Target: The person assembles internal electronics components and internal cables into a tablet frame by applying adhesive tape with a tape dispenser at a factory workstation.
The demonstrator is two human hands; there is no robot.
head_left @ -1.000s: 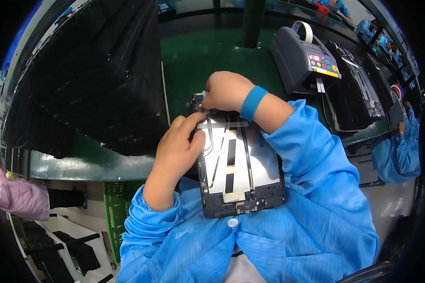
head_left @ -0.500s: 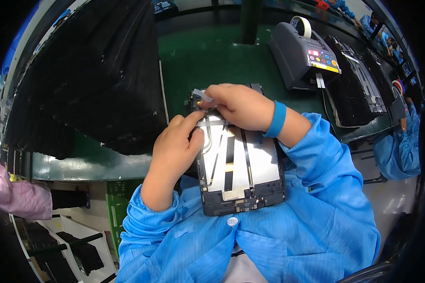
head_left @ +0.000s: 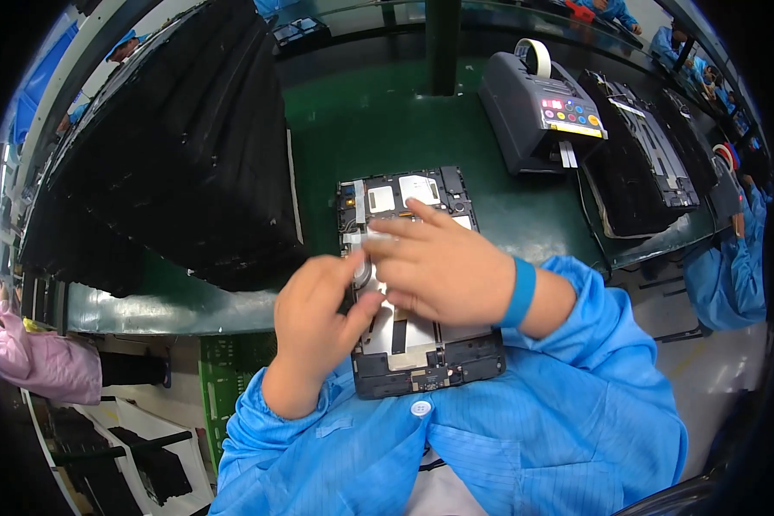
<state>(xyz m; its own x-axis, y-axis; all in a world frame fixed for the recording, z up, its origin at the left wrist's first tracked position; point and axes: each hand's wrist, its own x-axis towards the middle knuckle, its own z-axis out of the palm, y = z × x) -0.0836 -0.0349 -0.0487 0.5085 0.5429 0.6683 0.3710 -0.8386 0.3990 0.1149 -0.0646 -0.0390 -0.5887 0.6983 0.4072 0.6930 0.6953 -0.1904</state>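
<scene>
An opened tablet (head_left: 430,361), its inner parts and pale battery area facing up, leans between the green bench and my lap. A strip of translucent tape (head_left: 359,202) lies along its upper left part. My right hand (head_left: 451,273) is over the tablet's middle, fingers spread and slightly blurred, holding nothing that I can see. At the left edge, my left hand (head_left: 311,314) has its thumb and forefinger apart, the fingertips at the tablet's side near a looped cable (head_left: 364,273). The hands cover much of the tablet's middle.
On the green bench (head_left: 318,172), a grey tape dispenser (head_left: 533,112) with a tape end sticking out stands at the right. Beyond it, another opened tablet (head_left: 649,138) rests on a black padded stack (head_left: 623,193). A tall black foam stack (head_left: 189,163) rises at the left. Other people are farther off.
The tape strip, held in my right fingers before, now lies on the tablet's upper left. My right hand has moved down toward the tablet's middle and its fingers have spread. My left hand has shifted slightly lower.
</scene>
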